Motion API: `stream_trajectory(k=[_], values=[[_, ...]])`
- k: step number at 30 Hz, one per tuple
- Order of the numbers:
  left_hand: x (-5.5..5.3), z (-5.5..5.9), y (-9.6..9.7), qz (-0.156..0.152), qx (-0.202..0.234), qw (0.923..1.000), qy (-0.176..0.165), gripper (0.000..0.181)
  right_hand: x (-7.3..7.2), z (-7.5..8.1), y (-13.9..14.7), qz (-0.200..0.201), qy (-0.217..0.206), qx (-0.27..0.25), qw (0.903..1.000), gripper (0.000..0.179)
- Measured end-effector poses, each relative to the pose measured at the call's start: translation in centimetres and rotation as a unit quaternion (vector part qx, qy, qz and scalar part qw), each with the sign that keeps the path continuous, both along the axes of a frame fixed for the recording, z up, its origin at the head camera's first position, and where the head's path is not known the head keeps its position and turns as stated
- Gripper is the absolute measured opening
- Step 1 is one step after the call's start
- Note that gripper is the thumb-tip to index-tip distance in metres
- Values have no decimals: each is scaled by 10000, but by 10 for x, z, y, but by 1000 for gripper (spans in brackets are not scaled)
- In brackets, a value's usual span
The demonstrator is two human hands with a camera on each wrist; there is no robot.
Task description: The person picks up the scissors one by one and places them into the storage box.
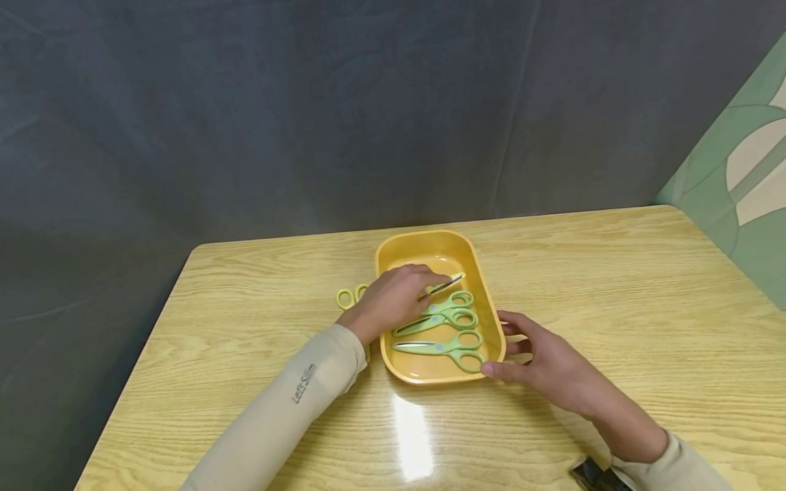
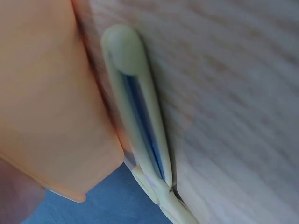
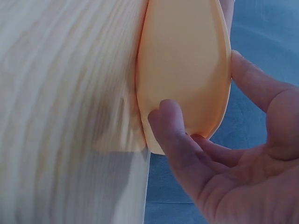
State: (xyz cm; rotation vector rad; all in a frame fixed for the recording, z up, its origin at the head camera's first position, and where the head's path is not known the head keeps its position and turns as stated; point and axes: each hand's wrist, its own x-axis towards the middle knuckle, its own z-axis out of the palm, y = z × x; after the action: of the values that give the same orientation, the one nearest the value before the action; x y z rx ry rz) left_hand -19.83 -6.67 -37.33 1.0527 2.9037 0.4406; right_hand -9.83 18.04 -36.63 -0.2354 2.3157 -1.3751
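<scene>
An orange-yellow plastic tray (image 1: 413, 374) sits on the table with several green scissors (image 1: 439, 347) inside, handles to the right. Over its far half, my left hand (image 1: 396, 293) pinches a pair of yellow scissors (image 1: 456, 278); a blade shows past the fingertips and the rest is hidden under the hand. My right hand (image 1: 540, 361) grips the tray's near right corner, thumb at the rim and fingers against the outer wall (image 3: 187, 56). Just left of the tray lie more yellow scissors (image 1: 346, 298), partly covered by my left forearm; a closed blade (image 2: 140, 121) shows in the left wrist view.
The wood-grain table (image 1: 614, 286) extends to both sides of the tray. A dark cloth (image 1: 307, 123) hangs behind it, with a green patterned surface (image 1: 712, 184) at the right. A small black object (image 1: 594, 474) lies by my right sleeve.
</scene>
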Motion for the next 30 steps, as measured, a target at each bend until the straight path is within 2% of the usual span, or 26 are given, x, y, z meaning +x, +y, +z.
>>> stream_trajectory(k=[5, 12, 21, 30], values=[[-2, -1, 2, -97, -256, 9996, 7, 42, 0, 0, 0, -12, 11, 79, 10000, 90], [-2, -4, 6, -235, -938, 9952, 171, 36, 0, 0, 0, -1, 3, 121, 9999, 90], [-1, -1, 6, -201, -994, 9948, 104, 34, -1, 1, 0, 0, 71, 192, 9998, 91], [0, -2, 6, -412, -1209, 9916, 206, 30, 0, 1, 0, -44, 6, 10, 10000, 92]])
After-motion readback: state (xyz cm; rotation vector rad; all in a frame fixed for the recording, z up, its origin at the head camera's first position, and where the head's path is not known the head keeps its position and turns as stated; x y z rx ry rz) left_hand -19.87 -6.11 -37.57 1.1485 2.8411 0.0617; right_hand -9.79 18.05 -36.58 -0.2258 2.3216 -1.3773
